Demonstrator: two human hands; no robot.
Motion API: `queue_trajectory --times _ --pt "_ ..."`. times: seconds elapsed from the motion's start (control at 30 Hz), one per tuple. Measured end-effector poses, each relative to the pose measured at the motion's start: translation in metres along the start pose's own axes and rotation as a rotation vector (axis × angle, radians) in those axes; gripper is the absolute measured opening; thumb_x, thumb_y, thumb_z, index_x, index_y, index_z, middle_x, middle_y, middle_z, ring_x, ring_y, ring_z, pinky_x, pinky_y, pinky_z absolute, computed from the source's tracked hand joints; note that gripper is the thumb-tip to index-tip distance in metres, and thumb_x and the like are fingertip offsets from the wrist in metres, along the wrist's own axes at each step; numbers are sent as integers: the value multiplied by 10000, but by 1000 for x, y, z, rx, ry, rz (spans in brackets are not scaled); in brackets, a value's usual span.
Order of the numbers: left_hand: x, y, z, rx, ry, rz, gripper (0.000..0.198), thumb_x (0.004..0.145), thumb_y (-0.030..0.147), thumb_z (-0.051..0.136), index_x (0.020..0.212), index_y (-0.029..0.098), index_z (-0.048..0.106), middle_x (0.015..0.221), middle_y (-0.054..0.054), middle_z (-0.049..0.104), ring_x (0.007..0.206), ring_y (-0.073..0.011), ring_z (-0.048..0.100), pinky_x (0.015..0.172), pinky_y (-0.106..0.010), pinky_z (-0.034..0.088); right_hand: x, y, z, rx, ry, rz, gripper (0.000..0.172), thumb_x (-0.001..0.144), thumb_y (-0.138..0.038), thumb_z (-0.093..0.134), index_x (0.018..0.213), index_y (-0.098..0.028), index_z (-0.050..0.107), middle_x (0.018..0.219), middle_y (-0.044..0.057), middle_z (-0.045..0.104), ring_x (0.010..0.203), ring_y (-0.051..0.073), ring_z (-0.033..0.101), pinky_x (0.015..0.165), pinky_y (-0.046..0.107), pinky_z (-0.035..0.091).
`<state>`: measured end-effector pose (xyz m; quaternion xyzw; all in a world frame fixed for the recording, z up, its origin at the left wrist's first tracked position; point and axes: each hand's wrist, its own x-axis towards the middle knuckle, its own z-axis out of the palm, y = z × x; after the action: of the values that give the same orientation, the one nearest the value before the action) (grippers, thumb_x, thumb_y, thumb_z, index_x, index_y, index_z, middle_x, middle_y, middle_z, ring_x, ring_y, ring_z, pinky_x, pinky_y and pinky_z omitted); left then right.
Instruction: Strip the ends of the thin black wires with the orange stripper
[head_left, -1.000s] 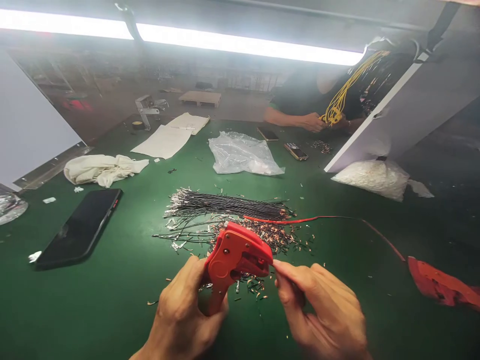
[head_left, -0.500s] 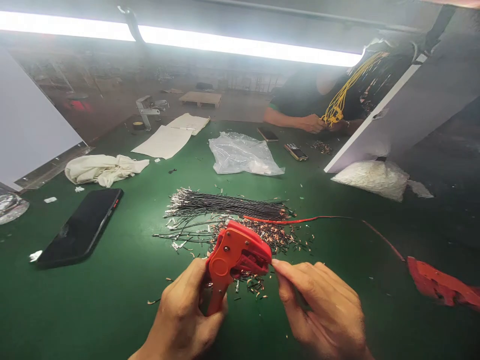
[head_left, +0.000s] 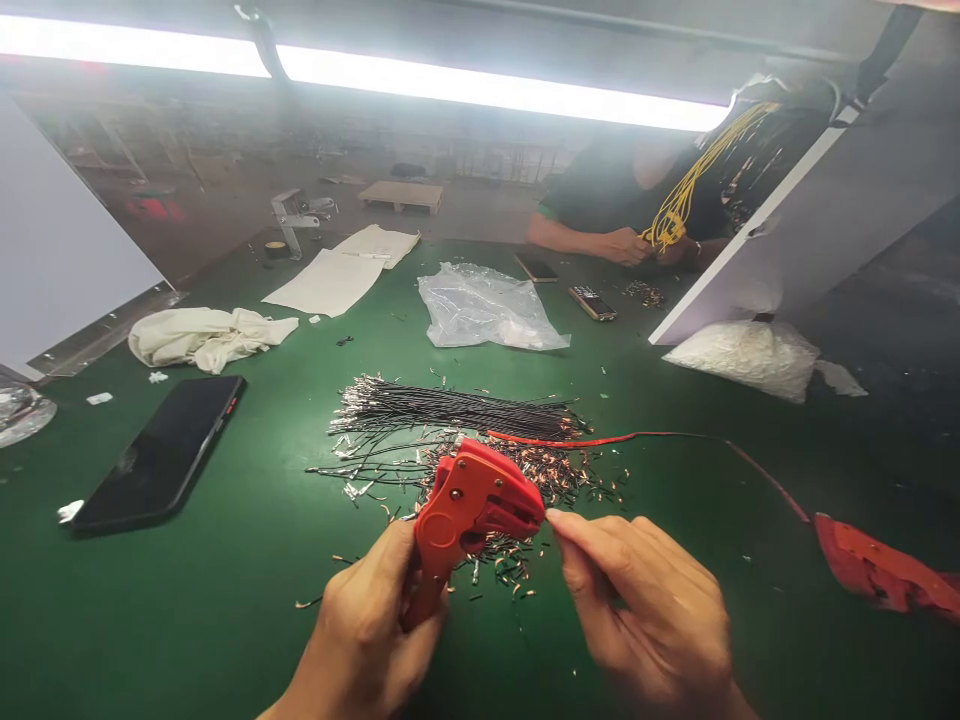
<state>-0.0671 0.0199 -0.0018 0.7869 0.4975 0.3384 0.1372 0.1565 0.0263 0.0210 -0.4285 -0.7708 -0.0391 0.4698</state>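
Hand tool, red and orange (head_left: 442, 530): one, held above the bench (head_left: 187, 630), tilted, head toward the right.
Left hand (head_left: 367, 620): grip wrapped around the tool's handle.
Right hand (head_left: 649, 600): thumb and forefinger pinched together at the tool's nose; cannot tell whether anything thin lies between them.
Black wires (head_left: 457, 405): one bundle, laid crosswise just beyond the tool, pale metallic ends to the left.
Clippings (head_left: 559, 475), black and copper-coloured: a loose heap, partly behind the tool.
Red strip (head_left: 600, 440): thin, running from the heap's far edge toward a red object (head_left: 885, 565) at right.
Phone (head_left: 165, 455): black, flat, left of the wires.
Clear plastic bag (head_left: 487, 305): beyond the bundle.
Cream cloth (head_left: 202, 340): crumpled, beyond the phone.
Co-worker's hand (head_left: 630, 246): far side, at yellow wires (head_left: 675, 200).
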Motion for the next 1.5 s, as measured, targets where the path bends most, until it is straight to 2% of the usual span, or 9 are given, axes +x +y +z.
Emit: queue_trajectory --times 0.2,0.3,0.5,0.6,0.83,0.97,1.07,1.33,1.5 --pt "-2 3 -5 -10 -49 -35 112 867 156 484 947 235 482 628 73 514 445 -92 431 437 -183 404 3 -4 -3 50 0 42 222 858 -4 609 1028 -124 687 683 0 679 545 97 515 527 274 355" --pt "-3 5 -6 -67 -82 -70 135 848 146 486 945 240 487 610 85 470 443 -91 394 425 -178 379 4 -4 -2 68 24 61 212 871 -19 599 1020 -141 687 711 0 703 544 90 532 522 263 374" --pt "-5 5 -5 -209 -177 -167 131 752 114 472 782 237 439 611 84 396 492 -88 354 444 -178 341 6 -5 -2 71 28 57 221 858 -9 602 1013 -143 685 682 -12 683 535 88 541 517 265 375" --pt "-7 7 -3 -310 -211 -209 140 714 109 464 774 234 439 603 85 384 496 -84 356 450 -182 333 6 -5 -2 62 30 48 218 855 -10 607 1013 -140 684 678 -12 676 536 90 537 526 270 378" --pt "-6 17 4 -410 -130 -318 195 699 141 459 855 227 538 590 80 418 485 -82 368 440 -189 339 5 -4 -3 72 25 41 241 848 9 602 1028 -129 684 663 -12 661 538 93 534 520 269 368" --pt "-1 23 2 -396 -155 -343 244 670 179 484 899 230 549 655 66 552 520 -94 463 473 -191 422 3 -2 -1 63 -2 47 227 856 -4 604 1025 -133 684 707 -1 706 546 95 549 533 273 378" --pt "0 24 0 -359 -142 -323 221 672 188 509 887 225 544 674 52 608 511 -101 508 483 -204 459 3 -3 -2 54 -16 41 230 857 -2 601 1026 -139 677 707 -4 712 544 97 553 526 273 373" --pt "-1 13 -2 -166 -83 -239 133 714 192 548 837 228 511 647 60 614 474 -106 525 448 -221 460 7 0 -9 5 -47 54 169 875 -29 588 981 -139 660 629 -18 661 482 85 523 499 255 379" --pt "-1 13 2 -162 -60 -279 100 761 218 528 860 222 522 680 50 615 510 -111 551 482 -233 483 0 -1 -9 43 -17 51 204 871 -25 575 1016 -150 648 637 -22 663 484 96 551 515 264 395"
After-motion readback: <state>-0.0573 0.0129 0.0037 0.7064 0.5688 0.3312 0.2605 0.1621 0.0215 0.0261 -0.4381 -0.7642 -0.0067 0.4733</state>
